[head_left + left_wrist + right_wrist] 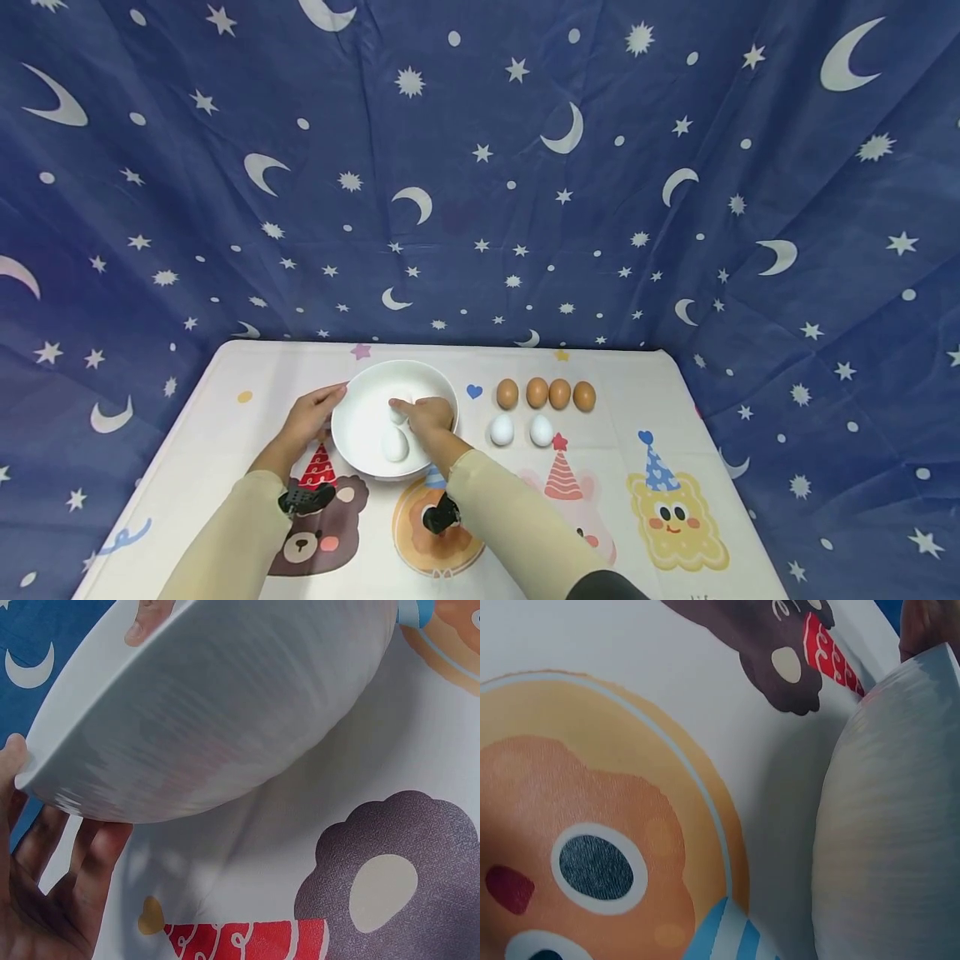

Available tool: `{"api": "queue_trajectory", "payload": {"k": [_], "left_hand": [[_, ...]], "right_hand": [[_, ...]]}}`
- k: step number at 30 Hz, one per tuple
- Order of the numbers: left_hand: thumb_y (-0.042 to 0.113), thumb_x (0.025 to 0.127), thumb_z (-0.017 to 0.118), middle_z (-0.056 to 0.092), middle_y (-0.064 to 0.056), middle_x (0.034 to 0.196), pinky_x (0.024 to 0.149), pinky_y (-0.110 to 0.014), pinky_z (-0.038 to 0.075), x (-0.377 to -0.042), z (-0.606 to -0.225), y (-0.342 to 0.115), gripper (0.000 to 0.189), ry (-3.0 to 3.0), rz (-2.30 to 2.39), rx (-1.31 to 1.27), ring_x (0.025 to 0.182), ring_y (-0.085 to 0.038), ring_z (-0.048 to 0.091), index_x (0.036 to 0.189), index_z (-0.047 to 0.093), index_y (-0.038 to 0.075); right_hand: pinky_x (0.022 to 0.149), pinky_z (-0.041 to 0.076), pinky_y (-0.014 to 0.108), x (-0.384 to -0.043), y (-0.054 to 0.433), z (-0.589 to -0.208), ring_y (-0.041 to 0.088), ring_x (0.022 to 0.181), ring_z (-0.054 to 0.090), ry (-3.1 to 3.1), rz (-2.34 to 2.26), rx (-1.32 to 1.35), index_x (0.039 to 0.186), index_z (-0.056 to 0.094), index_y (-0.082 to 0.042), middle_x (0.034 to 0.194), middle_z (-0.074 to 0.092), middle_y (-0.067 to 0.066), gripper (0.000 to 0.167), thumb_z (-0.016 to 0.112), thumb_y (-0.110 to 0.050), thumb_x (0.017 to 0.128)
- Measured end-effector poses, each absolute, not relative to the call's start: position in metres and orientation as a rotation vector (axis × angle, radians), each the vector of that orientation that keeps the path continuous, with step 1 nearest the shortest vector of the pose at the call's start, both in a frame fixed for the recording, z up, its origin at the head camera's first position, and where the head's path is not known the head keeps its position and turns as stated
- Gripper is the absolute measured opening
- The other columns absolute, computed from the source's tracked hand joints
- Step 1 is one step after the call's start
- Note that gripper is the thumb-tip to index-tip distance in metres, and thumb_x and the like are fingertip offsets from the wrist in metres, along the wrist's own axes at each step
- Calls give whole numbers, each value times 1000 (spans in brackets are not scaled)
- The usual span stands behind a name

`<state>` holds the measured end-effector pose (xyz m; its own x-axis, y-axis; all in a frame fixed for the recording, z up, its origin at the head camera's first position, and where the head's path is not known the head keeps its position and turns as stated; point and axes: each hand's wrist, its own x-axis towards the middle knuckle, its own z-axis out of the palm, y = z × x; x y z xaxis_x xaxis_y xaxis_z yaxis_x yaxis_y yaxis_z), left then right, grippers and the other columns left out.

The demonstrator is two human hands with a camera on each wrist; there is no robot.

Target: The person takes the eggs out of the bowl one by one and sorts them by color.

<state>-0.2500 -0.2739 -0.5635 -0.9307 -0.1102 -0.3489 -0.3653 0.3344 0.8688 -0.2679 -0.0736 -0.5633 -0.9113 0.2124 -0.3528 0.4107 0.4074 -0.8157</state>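
Observation:
My left hand (315, 414) holds a white bowl (358, 417) by its left rim. In the left wrist view the thumb lies at the rim and the fingers are under the side of the bowl (202, 727), which is tilted. My right hand (429, 414) reaches into the bowl from the right, one finger stretched left over a white egg (397, 416). I cannot tell whether it grips that egg. Another white egg (394, 444) lies inside, nearer the front. In the right wrist view only the outside of the bowl (892, 825) shows, with my right hand hidden.
Right of the bowl, several brown eggs (537, 392) form a row on the table (277, 367). Two white eggs (502, 430) sit just in front of them. A blue curtain (450, 167) with moons and stars hangs around the table's back and sides.

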Motion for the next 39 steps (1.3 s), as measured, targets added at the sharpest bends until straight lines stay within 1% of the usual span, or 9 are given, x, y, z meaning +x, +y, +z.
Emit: {"api": "queue_trajectory", "payload": {"k": [3,6,9,15,21,24,28,32,39], "left_hand": [[56,99,47,51,-22,142,68,-27,56,-251,-564,-275,68,2368,1635,-443,93,-18,62,148,44,9],[55,99,47,53,-22,138,63,-27,54,-251,-566,-276,67,2366,1641,-443,82,-13,59,149,43,10],[56,99,48,54,-22,137,61,-29,53,-251,-566,-276,67,2364,1645,-448,79,-12,57,148,44,10],[58,98,48,51,-23,141,68,-27,56,-249,-566,-274,70,2360,1645,-451,93,-16,61,148,44,10],[58,98,48,53,-23,140,69,-28,57,-250,-567,-273,69,2373,1645,-456,98,-20,65,148,45,10],[59,98,47,52,-24,141,71,-30,59,-250,-567,-273,70,2380,1643,-456,105,-26,66,148,45,10],[59,98,47,48,-24,145,75,-32,59,-249,-568,-273,71,2383,1639,-456,118,-36,61,148,43,10],[60,98,45,45,-23,148,79,-33,59,-249,-567,-273,72,2390,1622,-452,126,-41,54,149,42,10],[59,98,46,47,-22,147,78,-32,59,-250,-568,-273,70,2377,1635,-467,119,-36,60,149,43,10]], "right_hand": [[84,57,32,-267,-73,-561,18,94,65,2505,-1468,541,94,73,-6,99,71,5,49,87,-46,69],[84,57,31,-268,-72,-560,18,93,65,2540,-1425,520,93,74,-7,98,72,4,48,87,-47,68],[82,57,30,-270,-72,-562,16,91,65,2566,-1402,516,91,73,-8,94,72,3,48,88,-48,67],[83,56,29,-270,-74,-567,15,87,65,2619,-1428,506,84,75,-9,88,73,2,45,89,-47,65],[87,55,31,-272,-76,-572,17,90,67,2673,-1413,485,85,76,-9,90,74,2,47,89,-49,64],[87,54,31,-273,-77,-575,17,87,67,2688,-1413,470,84,76,-9,88,74,2,47,89,-49,63],[87,54,30,-273,-77,-575,16,87,66,2688,-1424,463,85,76,-9,88,74,2,47,90,-48,62],[87,54,30,-274,-77,-575,17,89,67,2690,-1423,456,86,76,-10,90,74,2,45,90,-45,62],[88,55,30,-272,-76,-572,19,96,68,2698,-1394,428,88,80,-11,95,76,1,39,90,-40,65]]}}
